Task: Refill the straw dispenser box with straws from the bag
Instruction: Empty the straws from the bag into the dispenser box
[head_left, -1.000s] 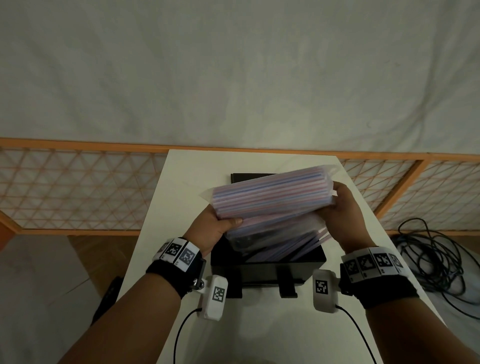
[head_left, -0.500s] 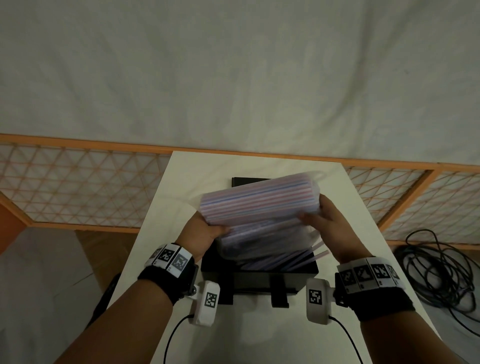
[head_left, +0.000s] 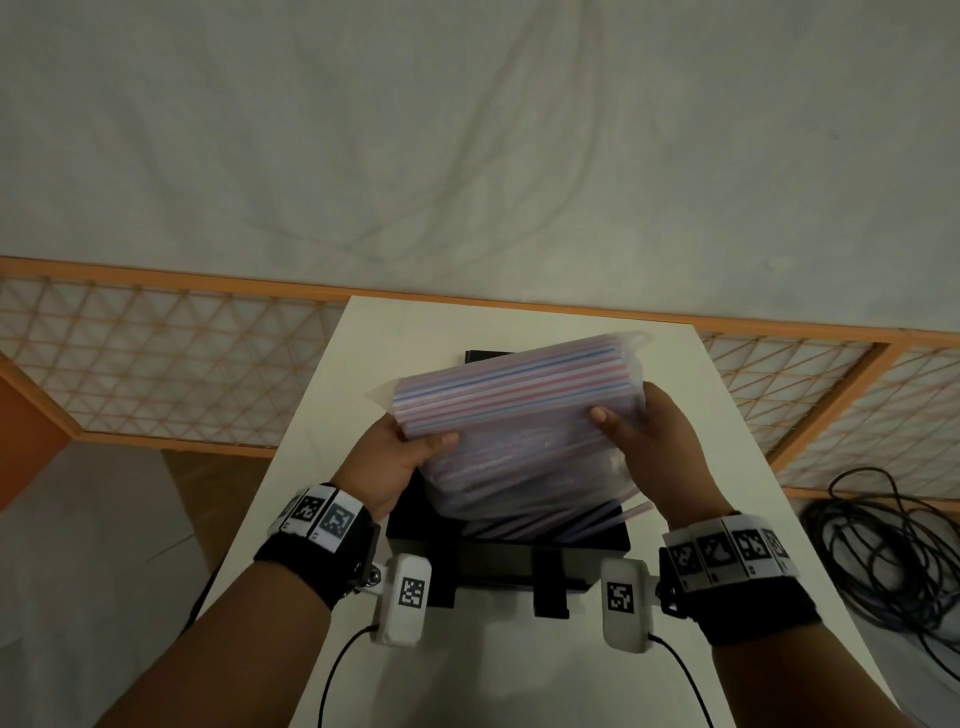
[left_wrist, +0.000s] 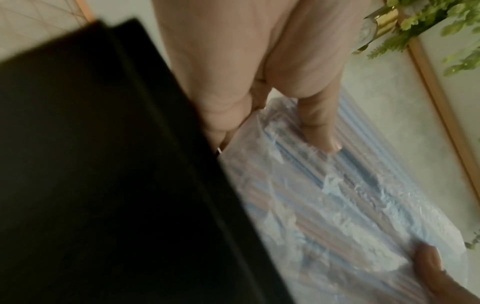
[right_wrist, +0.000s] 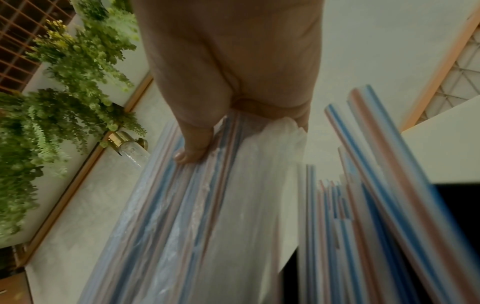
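Observation:
A clear plastic bag of pink, blue and white striped straws is held tilted over the open black dispenser box on the white table. My left hand grips the bag's left end, thumb on top. My right hand grips its right end. Loose straws lie slanted inside the box, some ends poking over its right side. The left wrist view shows my left hand on the crinkled bag beside the black box. The right wrist view shows my right hand on the bag, with the loose straws alongside.
An orange-framed lattice screen runs behind the table, with a pale wall above it. Coiled black cables lie on the floor at the right. Green foliage and a brass lamp appear in the right wrist view.
The bag has shifted slightly left and lower over the box, both hands still holding its ends; my right thumb now lies across the bag's front. The view has drifted a little.

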